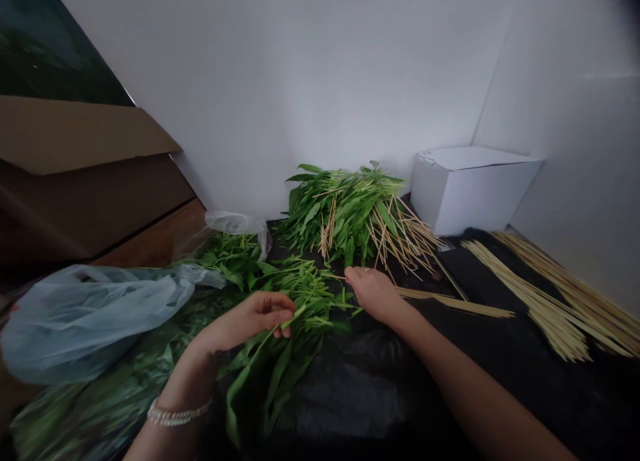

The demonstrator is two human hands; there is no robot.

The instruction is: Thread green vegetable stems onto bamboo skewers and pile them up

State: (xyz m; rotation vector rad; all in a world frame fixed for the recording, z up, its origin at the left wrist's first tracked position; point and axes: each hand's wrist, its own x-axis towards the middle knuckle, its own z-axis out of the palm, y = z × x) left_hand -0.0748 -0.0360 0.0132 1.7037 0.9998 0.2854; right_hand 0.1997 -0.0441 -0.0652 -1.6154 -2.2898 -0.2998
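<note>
A slim green leafy stem [301, 311] was pinched pretty loosely by the left hand [257, 320], between thumb and fingers; a thin tan wooden stick [338, 277] was pinched in the fingertips of the right hand [374, 292], its free end pointed to roughly 9 o'clock; a messy heap of fresh green stems [305, 281] was spread between the hands; at 12 o'clock, a big green leafy pile [345, 211] was mixed with tan sticks; more pale wooden sticks [533, 298] were laid out at 3 o'clock; a crumpled bluish plastic bag [95, 321] was parked at 9.
</note>
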